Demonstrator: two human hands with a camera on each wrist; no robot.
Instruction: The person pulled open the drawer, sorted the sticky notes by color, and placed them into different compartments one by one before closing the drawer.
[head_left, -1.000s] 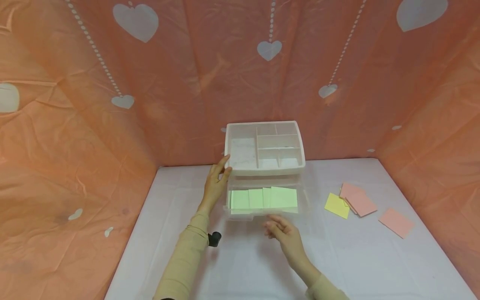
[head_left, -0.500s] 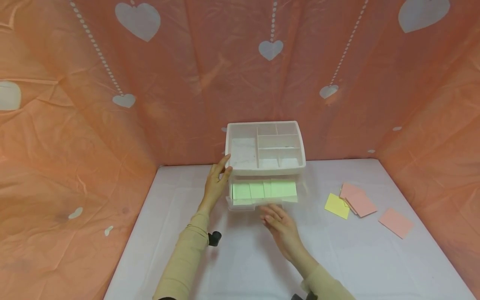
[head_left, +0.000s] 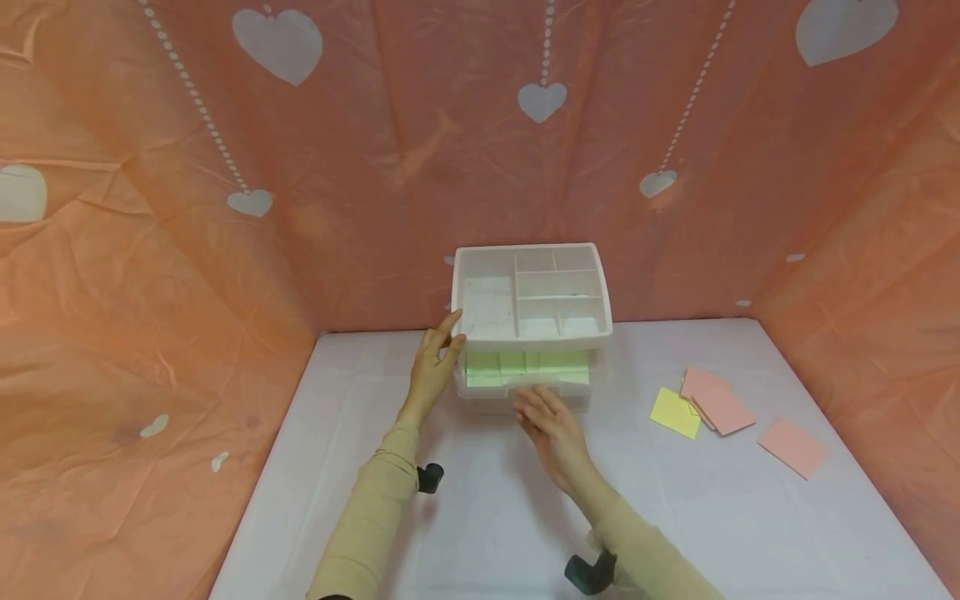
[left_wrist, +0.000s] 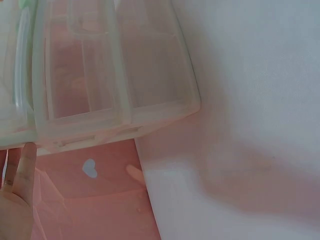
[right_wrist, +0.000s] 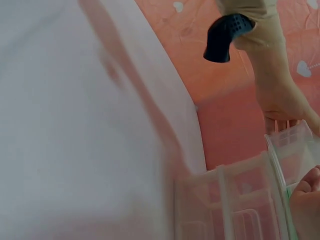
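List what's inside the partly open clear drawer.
Pale green paper pieces lie in a row inside the clear drawer. The white top tray covers the drawer's back, so anything there is hidden. The right hand blocks part of its front wall.

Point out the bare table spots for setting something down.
Free: white table left of the left sleeve, and between the right sleeve and lone pink note. Crowded: around the drawer box, left hand at its side, right hand at its front.

Free gap between drawer unit (head_left: 532, 342) and yellow note (head_left: 673, 413), curtain (head_left: 465, 167) blocking behind
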